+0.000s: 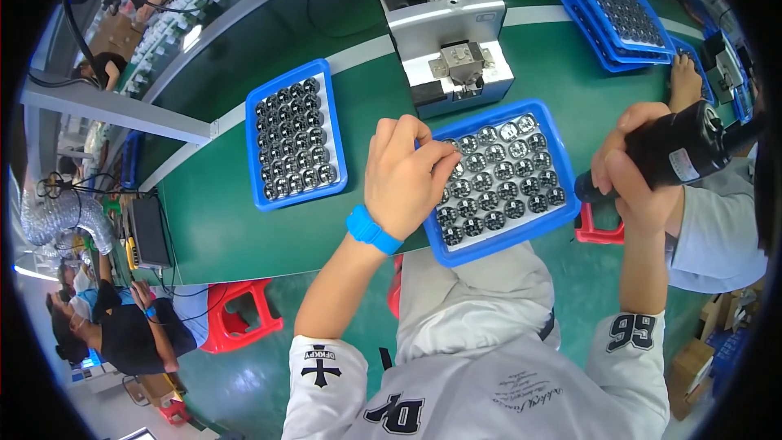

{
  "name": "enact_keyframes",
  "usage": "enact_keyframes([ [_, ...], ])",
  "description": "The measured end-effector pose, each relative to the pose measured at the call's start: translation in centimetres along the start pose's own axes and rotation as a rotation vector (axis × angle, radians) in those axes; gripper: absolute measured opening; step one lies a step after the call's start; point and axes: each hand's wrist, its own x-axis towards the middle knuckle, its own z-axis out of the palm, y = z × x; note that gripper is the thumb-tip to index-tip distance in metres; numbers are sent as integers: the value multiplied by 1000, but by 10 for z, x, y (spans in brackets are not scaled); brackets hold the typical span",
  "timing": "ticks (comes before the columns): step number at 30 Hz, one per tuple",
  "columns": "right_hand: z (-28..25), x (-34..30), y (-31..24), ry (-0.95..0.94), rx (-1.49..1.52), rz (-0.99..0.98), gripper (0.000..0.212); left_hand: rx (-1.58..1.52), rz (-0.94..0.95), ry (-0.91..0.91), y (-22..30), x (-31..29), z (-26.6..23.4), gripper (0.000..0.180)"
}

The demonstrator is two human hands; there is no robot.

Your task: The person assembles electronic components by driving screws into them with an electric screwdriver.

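My left hand (407,167), with a blue wristband (372,230), is over the left edge of a blue tray (505,240). Its thumb and forefinger are pinched together at the tray's upper left corner; what lies between the tips, if anything, is too small to make out. Rows of round, shiny black parts (486,200) sit on a white liner in this tray. To the right of the tray, my right hand (631,163) is wrapped round a black cylindrical handheld tool (674,147). The tool's narrower end points left, beside the tray's right rim.
A grey and silver bench machine (444,33) stands behind the tray. Another blue tray (340,171) of round parts lies to the left. Stacked blue trays (580,28) are at the far right. Red stools (244,318) stand beside the green table (212,236). Other people sit nearby, left and right.
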Motion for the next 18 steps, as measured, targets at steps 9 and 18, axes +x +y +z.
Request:
enact_keyframes([
  [9, -4, -8, 10, 8, 41, 45, 37, 77, -13, -30, 0, 3, 3, 8],
  [18, -17, -17, 18, 8, 42, 67, 37, 80, -71, -90, 1, 5, 0, 11],
])
